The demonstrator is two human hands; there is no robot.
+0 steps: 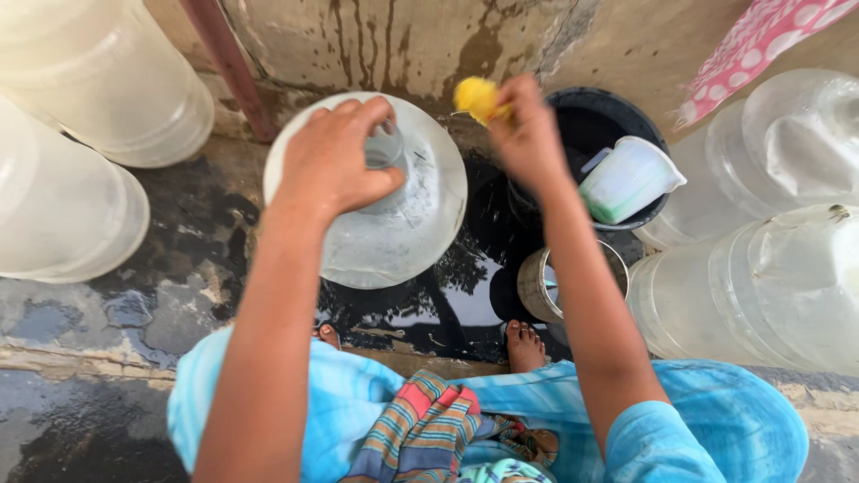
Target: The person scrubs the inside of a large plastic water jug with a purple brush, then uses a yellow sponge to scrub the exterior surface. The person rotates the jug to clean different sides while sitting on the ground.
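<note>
The fingers of the left hand [335, 165] curl around the neck of a big clear water jug [403, 224] and hold it tight. The jug stands upright on the wet ground [179, 277], right in front of the person's bare feet. The fingers of the right hand [528, 134] are pressed together around a yellow scrubber [476, 97]. This hand is up in the air, just to the right of the jug's neck and not touching the jug.

Behind the right hand sits a black bucket [617, 116] with a white plastic cup [631, 179] lying in it. A small round metal pot [537, 286] stands just in front of the bucket. More clear jugs [769, 295] lie on the right side, and others [80, 134] lie on the left. A stained wall [403, 40] is at the back.
</note>
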